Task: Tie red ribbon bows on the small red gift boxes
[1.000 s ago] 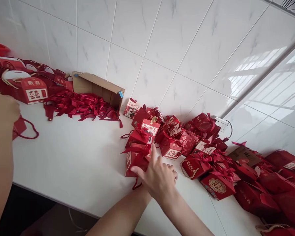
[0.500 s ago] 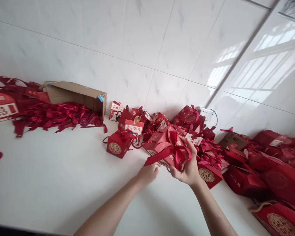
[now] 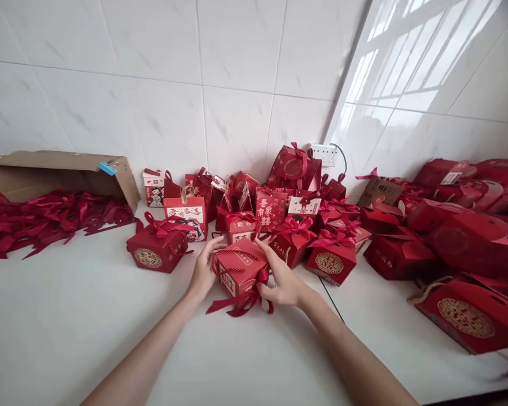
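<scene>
Both my hands hold one small red gift box (image 3: 238,269) with a twisted cord handle and a red ribbon bow, resting on the white counter (image 3: 68,316). My left hand (image 3: 203,270) cups its left side, fingers curled round the edge. My right hand (image 3: 281,276) grips its right side at the ribbon. Just behind the box stands a crowd of similar red gift boxes (image 3: 279,220) against the tiled wall. A single red box with a gold emblem (image 3: 157,249) sits to the left.
An open cardboard carton (image 3: 68,175) lies on its side at the left, with a heap of red ribbons (image 3: 46,217) spilling out. Larger red boxes (image 3: 461,237) fill the right side of the counter. A white wall socket (image 3: 325,154) sits in the corner.
The view has swung right. The ribboned box that I held up in the air half a second ago is now down on the counter, with both hands round it.
</scene>
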